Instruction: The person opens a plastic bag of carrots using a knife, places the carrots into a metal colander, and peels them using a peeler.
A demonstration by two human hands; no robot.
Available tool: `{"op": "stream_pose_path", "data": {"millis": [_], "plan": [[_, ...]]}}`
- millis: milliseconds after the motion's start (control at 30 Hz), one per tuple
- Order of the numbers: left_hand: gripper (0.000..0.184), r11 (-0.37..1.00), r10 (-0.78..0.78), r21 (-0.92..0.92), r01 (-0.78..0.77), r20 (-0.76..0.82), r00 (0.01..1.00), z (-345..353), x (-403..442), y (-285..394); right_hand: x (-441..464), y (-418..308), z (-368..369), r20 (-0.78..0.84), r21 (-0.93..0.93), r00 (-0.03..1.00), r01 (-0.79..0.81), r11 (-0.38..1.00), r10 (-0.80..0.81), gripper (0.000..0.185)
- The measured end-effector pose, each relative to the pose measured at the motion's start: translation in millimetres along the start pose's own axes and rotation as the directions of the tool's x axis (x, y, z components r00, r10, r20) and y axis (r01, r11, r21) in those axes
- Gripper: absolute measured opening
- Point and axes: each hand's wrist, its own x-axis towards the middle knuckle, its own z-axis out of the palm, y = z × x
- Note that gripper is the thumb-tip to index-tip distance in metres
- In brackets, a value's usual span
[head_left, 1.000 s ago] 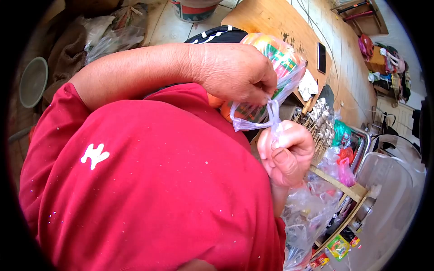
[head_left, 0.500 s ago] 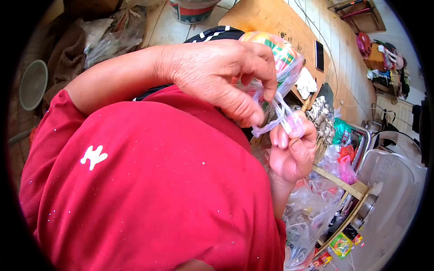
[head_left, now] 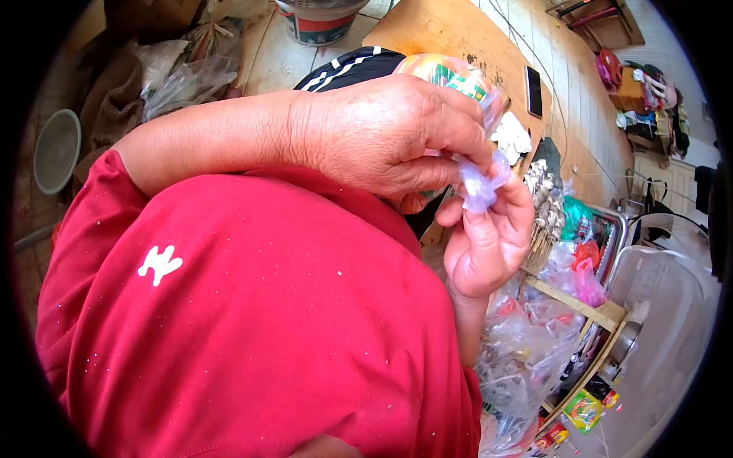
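A thin, pale purple plastic bag (head_left: 479,188) is bunched up between my two hands. My left hand (head_left: 374,133) reaches across from the left, back of the hand up, with thumb and fingers closed on the bunched plastic. Just beside it, my right hand (head_left: 489,248) is palm up, its curled fingers and thumb gripping the other side of that bunch. Behind my left hand is a brightly printed package (head_left: 443,70) in orange, green and white, which seems to be inside the bag. Its lower part is hidden by my left hand.
A wooden board (head_left: 427,27) bears a black phone (head_left: 534,91) and crumpled white tissue (head_left: 511,137). A bucket (head_left: 321,21) stands behind. To the right are bundled skewered pieces (head_left: 544,195), clear plastic bags (head_left: 527,359) and a wooden frame (head_left: 573,301).
My left hand has moved right, bringing its fingers up to my right hand. The bag's loose strands, stretched between the hands before, are now gathered into a small bunch.
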Motion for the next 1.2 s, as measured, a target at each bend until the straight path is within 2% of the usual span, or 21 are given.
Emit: {"op": "stream_pose_path", "data": {"millis": [67, 133, 233, 267, 300, 333, 367, 400, 467, 500, 533, 600, 667, 733, 800, 833, 867, 900, 1000, 1167, 1200], "plan": [[0.026, 1.0, -0.027, -0.011, 0.027, -0.011, 1.0, 2.0, -2.4, -1.4, -0.1, 2.1, 7.1, -0.023, -0.23, 0.992, 0.112, 0.967, -0.121, 0.033], [0.029, 0.99, -0.093, -0.107, 0.087, -0.051, 0.994, 6.5, -3.8, -2.3, 1.8, 6.0, 6.2, 0.004, -0.265, 0.989, 0.146, 0.953, -0.151, 0.035], [0.026, 0.976, -0.119, -0.199, 0.093, -0.122, 0.985, 15.7, -6.0, -2.3, 4.9, 13.3, -1.6, 0.076, -0.68, 0.932, 0.308, 0.665, -0.354, 0.034], [0.026, 0.975, -0.122, -0.2, 0.096, -0.123, 0.985, 16.9, -6.3, -0.5, 6.9, 10.6, -3.0, 0.076, -0.679, 0.933, 0.306, 0.667, -0.351, 0.034], [0.025, 0.857, -0.328, -0.429, 0.285, -0.028, 0.944, 17.6, -5.2, 2.8, 9.1, 6.1, -2.8, 0.159, -0.761, 0.927, 0.335, 0.555, -0.341, 0.033], [0.024, 0.653, -0.489, -0.61, 0.449, 0.113, 0.865, 18.3, -3.1, 5.4, 10.7, 2.7, -1.3, 0.238, -0.825, 0.917, 0.365, 0.431, -0.321, 0.032], [0.022, 0.606, -0.517, -0.647, 0.462, 0.122, 0.847, 19.2, -0.4, 6.8, 12.3, 3.6, 3.2, 0.091, -0.769, 0.934, 0.286, 0.571, -0.345, 0.024], [0.022, 0.605, -0.517, -0.647, 0.464, 0.124, 0.847, 18.5, -0.2, 6.6, 12.3, 1.0, 5.0, 0.088, -0.77, 0.934, 0.284, 0.572, -0.345, 0.024], [0.022, 0.623, -0.523, -0.613, 0.486, 0.135, 0.841, 16.2, 0.6, 5.2, 12.9, -6.0, 7.6, -0.036, -0.737, 0.973, 0.129, 0.663, -0.23, 0.018], [0.027, 0.604, -0.517, -0.663, 0.442, 0.096, 0.851, 14.0, 1.8, 9.8, 15.7, -11.0, 6.3, -0.016, -0.829, 0.967, 0.129, 0.544, -0.254, 0.015], [0.032, 0.744, -0.452, -0.576, 0.339, -0.06, 0.89, 12.5, 2.4, 7.8, 17.9, -14.2, 8.7, -0.118, -0.743, 0.974, 0.042, 0.668, -0.192, 0.01], [0.038, 0.814, -0.452, -0.489, 0.314, -0.193, 0.871, 3.5, 4.0, 4.8, 14.6, -26.2, -3.2, -0.151, -0.554, 0.985, -0.152, 0.818, 0.081, 0.003], [0.04, 0.842, -0.437, -0.454, 0.292, -0.256, 0.862, 5.7, 0.3, -4.8, 12.9, -22.7, -26.6, 0.044, -0.632, 0.982, -0.115, 0.767, 0.183, 0.003], [0.04, 0.761, -0.547, -0.562, 0.324, -0.289, 0.786, 13.0, 1.0, -14.1, 16.0, -20.4, -27.3, 0.242, -0.542, 0.94, -0.075, 0.837, 0.241, 0.005], [0.032, 0.73, -0.587, -0.598, 0.332, -0.298, 0.753, 12.3, 3.0, -22.6, 14.1, -14.7, -31.5, 0.325, -0.471, 0.922, -0.035, 0.882, 0.21, 0.011], [0.027, 0.62, -0.676, -0.705, 0.345, -0.258, 0.69, 9.3, 3.6, -28.3, 13.2, -14.2, -32.5, 0.325, -0.47, 0.922, -0.037, 0.882, 0.211, 0.011], [0.022, 0.499, -0.755, -0.796, 0.344, -0.204, 0.623, 7.9, 3.9, -31.9, 12.0, -14.2, -33.6, 0.339, -0.36, 0.923, -0.052, 0.931, 0.182, 0.014], [0.015, 0.432, -0.77, -0.857, 0.281, -0.189, 0.609, 8.1, 2.5, -33.2, 10.7, -14.4, -35.2, 0.35, -0.246, 0.925, -0.064, 0.967, 0.151, 0.017], [0.014, 0.365, -0.815, -0.909, 0.2, -0.209, 0.54, 7.8, -0.9, -32.9, 10.3, -14.9, -54.8, 0.197, -0.019, 0.974, -0.109, 0.994, 0.111, 0.02], [0.02, 0.354, -0.771, -0.923, 0.154, -0.194, 0.606, 2.1, -12.2, -31.2, 12.6, -11.3, -57.4, 0.156, 0.107, 0.987, -0.051, 0.993, 0.033, 0.02], [0.024, 0.441, -0.746, -0.875, 0.201, -0.232, 0.625, 0.2, -12.9, -30.5, 13.8, -11.8, -56.5, 0.156, 0.109, 0.987, -0.051, 0.993, 0.034, 0.02]]}}
